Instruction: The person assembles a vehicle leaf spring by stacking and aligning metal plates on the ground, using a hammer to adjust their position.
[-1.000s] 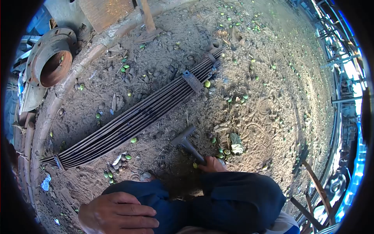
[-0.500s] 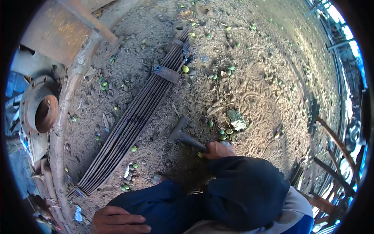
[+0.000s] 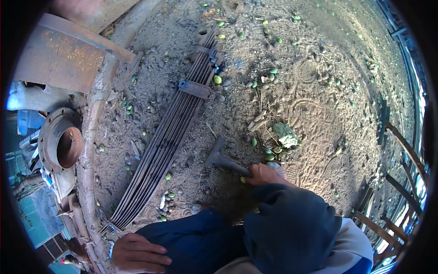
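My right hand (image 3: pixel 265 174) is wrapped round the handle of a hammer (image 3: pixel 222 158), low over the dirt. The hammer's head lies at or just above the soil, to the right of a rusty leaf spring pack (image 3: pixel 159 141). A rusty clamp band (image 3: pixel 195 89) crosses the spring's upper part. Over at the lower left, my left hand (image 3: pixel 139 252) rests by my blue-trousered leg (image 3: pixel 187 235), fingers stretched out and holding nothing. Dark cloth partly covers the view near my right forearm.
Small green fruits (image 3: pixel 217 79) and a crumpled leaf (image 3: pixel 285 135) are scattered over the soil. To the left stand a rusty flanged pipe (image 3: pixel 61 139), a long log (image 3: pixel 87 182) and a rusty metal plate (image 3: pixel 64 57). Metal bars (image 3: pixel 406 150) lean along the right edge.
The view has turned slightly, so the ground things appear shifted to the right. My right hand keeps its hold on the hammer, and my left hand stays at my leg.
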`<state>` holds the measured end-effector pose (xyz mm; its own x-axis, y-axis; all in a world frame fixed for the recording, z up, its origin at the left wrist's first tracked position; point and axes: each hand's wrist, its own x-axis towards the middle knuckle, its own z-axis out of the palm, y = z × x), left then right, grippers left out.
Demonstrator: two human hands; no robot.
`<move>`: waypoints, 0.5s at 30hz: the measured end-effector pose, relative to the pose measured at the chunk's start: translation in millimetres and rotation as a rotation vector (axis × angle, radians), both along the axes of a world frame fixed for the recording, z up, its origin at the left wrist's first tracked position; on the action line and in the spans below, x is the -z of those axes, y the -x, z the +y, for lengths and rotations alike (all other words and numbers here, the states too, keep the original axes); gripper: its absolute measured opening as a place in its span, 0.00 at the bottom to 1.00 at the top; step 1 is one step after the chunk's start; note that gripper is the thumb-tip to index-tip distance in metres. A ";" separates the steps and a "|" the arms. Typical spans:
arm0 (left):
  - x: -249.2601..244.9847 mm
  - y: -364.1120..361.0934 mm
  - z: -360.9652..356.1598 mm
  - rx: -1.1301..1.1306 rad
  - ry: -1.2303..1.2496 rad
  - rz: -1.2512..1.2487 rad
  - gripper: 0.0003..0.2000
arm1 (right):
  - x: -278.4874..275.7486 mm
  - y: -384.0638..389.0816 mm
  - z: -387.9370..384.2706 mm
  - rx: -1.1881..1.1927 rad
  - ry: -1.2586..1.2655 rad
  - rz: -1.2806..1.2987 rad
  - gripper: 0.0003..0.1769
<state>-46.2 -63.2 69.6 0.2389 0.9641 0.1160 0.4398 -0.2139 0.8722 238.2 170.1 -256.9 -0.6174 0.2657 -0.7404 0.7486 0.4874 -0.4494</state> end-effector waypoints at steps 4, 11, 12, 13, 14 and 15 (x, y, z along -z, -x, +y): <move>1.2 -5.0 -3.6 -0.056 -0.031 -0.018 0.11 | 3.2 0.5 -0.5 -0.008 -0.010 -0.002 0.25; -1.9 -6.1 -9.9 -0.062 -0.042 0.010 0.11 | 6.2 -2.5 -9.1 0.057 -0.044 0.008 0.24; -1.2 -5.5 -11.9 -0.052 -0.056 0.006 0.12 | 8.0 -3.1 -10.1 0.076 -0.067 0.025 0.23; -1.4 -4.8 -13.0 -0.066 -0.061 0.009 0.12 | 6.1 -1.5 -8.9 0.063 -0.071 0.028 0.23; -1.8 -4.0 -14.8 -0.045 -0.063 0.005 0.12 | 1.0 1.1 -7.4 0.061 -0.039 0.023 0.23; -1.9 -3.4 -17.2 -0.027 -0.064 0.000 0.12 | -1.9 3.3 -6.2 0.057 -0.006 0.016 0.23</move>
<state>-42.8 -80.4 71.5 0.2134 0.9607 0.1776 0.4461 -0.2576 0.8571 234.8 163.9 -255.0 -0.6127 0.3050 -0.7291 0.7682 0.4467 -0.4587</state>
